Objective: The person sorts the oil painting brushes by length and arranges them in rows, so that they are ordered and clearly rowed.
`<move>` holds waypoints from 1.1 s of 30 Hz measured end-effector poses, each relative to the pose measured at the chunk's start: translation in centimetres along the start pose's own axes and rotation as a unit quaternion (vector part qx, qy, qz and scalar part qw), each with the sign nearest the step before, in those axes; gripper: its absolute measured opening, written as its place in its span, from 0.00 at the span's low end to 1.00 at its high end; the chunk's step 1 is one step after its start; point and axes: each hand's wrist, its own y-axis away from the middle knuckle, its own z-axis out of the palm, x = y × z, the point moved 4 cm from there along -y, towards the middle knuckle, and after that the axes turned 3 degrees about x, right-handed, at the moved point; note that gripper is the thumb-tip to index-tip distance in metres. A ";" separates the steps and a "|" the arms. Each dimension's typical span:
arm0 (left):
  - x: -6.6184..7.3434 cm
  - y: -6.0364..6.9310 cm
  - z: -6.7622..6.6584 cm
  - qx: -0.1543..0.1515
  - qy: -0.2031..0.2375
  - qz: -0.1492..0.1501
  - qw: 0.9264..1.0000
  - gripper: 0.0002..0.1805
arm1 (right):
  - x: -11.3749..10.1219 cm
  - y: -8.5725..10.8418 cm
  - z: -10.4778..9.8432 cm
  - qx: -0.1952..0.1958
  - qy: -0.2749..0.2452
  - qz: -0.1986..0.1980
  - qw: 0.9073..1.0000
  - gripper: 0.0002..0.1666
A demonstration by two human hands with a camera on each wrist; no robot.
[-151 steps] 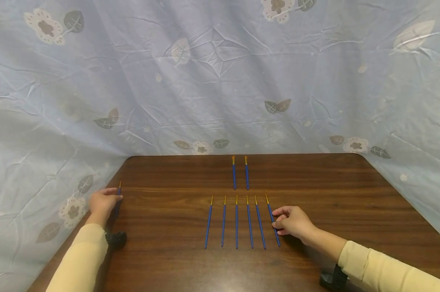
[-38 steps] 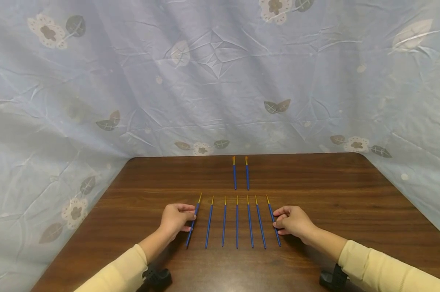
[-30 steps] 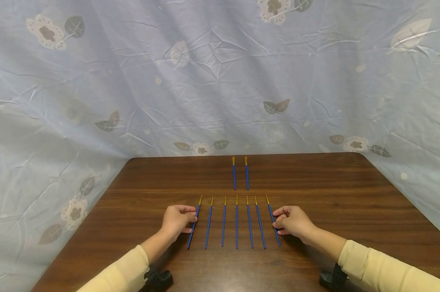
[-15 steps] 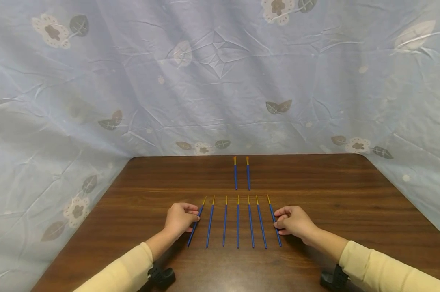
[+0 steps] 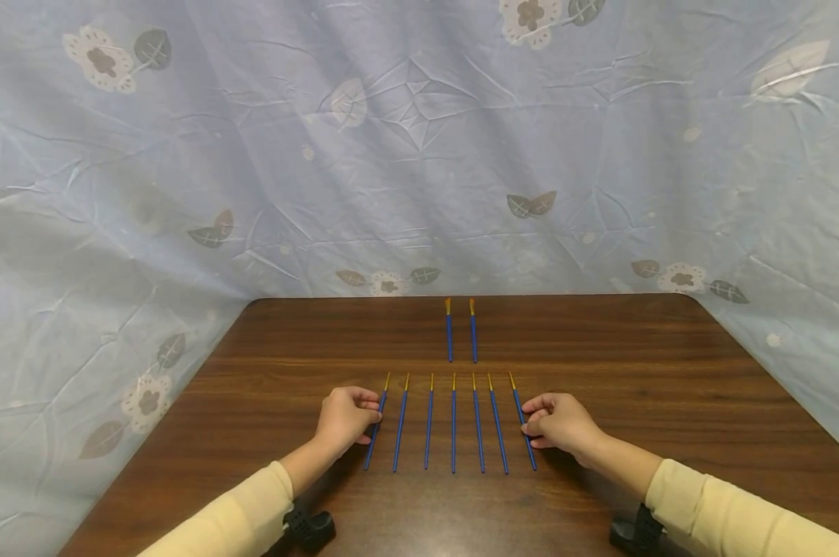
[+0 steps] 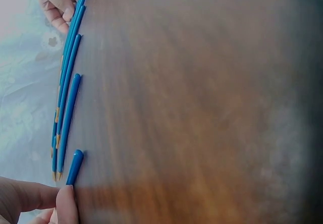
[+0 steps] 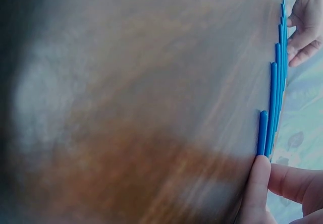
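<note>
Several thin paintbrushes with blue handles and yellow tips lie side by side on the table. At the row's left end my left hand [image 5: 344,422] pinches the leftmost paintbrush [image 5: 369,455] between thumb and fingers. Its handle end [image 6: 75,167] sticks out past the thumb in the left wrist view. My right hand [image 5: 562,424] holds the rightmost paintbrush [image 5: 518,401] by its handle, thumb and finger meeting there in the right wrist view. Between the hands lie the other brushes, such as the middle paintbrush [image 5: 453,429], tips pointing away from me.
Two shorter, wider-tipped paintbrushes, a left one [image 5: 450,336] and a right one [image 5: 473,336], lie behind the row near the far edge. A patterned cloth [image 5: 419,193] hangs around the brown wooden table [image 5: 635,348].
My left hand has brought a paintbrush from the table's far left to the row's left end. Lately that brush only shifts slightly in angle. My right hand stays at the rightmost brush.
</note>
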 end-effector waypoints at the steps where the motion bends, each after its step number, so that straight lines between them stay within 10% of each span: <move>1: 0.0 0.0 0.0 0.000 0.002 0.000 1.000 0.12 | 0.0 0.0 0.0 0.004 0.000 -0.002 1.000 0.17; 33: 0.3 0.4 -0.2 0.015 0.015 -0.018 1.000 0.11 | -0.2 0.1 -0.1 -0.007 0.000 0.002 1.000 0.18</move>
